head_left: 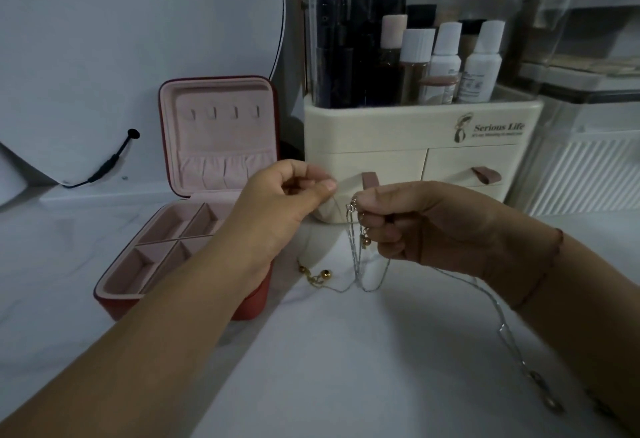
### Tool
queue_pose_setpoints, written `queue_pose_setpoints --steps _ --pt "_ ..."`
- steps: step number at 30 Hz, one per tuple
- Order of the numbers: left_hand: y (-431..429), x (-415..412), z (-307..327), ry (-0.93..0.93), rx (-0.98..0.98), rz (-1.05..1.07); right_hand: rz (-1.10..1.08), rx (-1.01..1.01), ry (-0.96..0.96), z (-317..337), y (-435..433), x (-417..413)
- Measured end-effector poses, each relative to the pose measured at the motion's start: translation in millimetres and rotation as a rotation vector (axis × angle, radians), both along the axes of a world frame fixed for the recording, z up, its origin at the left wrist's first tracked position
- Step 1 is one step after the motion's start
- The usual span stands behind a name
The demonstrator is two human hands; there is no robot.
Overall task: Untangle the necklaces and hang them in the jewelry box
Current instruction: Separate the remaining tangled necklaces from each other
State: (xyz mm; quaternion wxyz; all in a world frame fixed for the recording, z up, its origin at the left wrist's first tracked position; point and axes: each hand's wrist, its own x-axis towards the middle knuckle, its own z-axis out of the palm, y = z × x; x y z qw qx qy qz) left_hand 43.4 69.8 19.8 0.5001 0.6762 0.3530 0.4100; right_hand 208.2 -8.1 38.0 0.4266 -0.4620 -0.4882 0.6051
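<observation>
A red jewelry box (pixel 180 292) with pink lining stands open at the left, its lid (pixel 218 136) upright and showing several small hooks. My right hand (pixel 415 226) is shut on a tangle of thin silver necklaces (pixel 356 257) whose loops hang down to the white tabletop. One chain trails right under my wrist to large links (pixel 543 389) near the front edge. My left hand (pixel 287 202) pinches a fine strand just left of the clasp. Gold beads (pixel 317 276) on a chain end lie on the table beside the box.
A cream cosmetics organiser (pixel 422 157) with drawers, bottles and a clear cover stands right behind my hands. A round mirror (pixel 138 56) with a black cable leans at the back left. A clear ribbed container (pixel 585 174) stands at the right.
</observation>
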Motion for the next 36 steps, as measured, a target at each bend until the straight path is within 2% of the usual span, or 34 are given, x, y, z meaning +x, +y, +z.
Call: queue_pose_setpoints --steps 7,9,14,20,24,29,36 --pt "-1.6 0.3 1.4 0.011 0.021 0.067 -0.042 -0.012 0.186 -3.9 5.2 4.5" --pt "-4.2 0.6 4.2 -0.007 0.004 0.019 -0.06 0.011 0.212 -3.5 6.4 5.6" --pt "-15.7 1.0 11.1 -0.041 0.009 -0.256 -0.12 0.124 0.2 -1.2 6.4 6.4" --pt "-17.6 3.6 6.9 -0.058 -0.049 -0.246 -0.113 0.174 0.23 1.3 6.9 4.0" --pt "-15.4 2.7 11.1 -0.093 -0.024 -0.278 -0.124 0.161 0.151 0.6 4.2 3.1" --pt "-12.5 -5.8 25.7 -0.312 -0.174 -0.329 -0.204 0.099 -0.043 -3.0 4.0 0.8" --pt "-14.4 -18.8 42.4 -0.3 -0.089 -0.305 -0.25 -0.076 -0.052 -1.9 1.2 7.9"
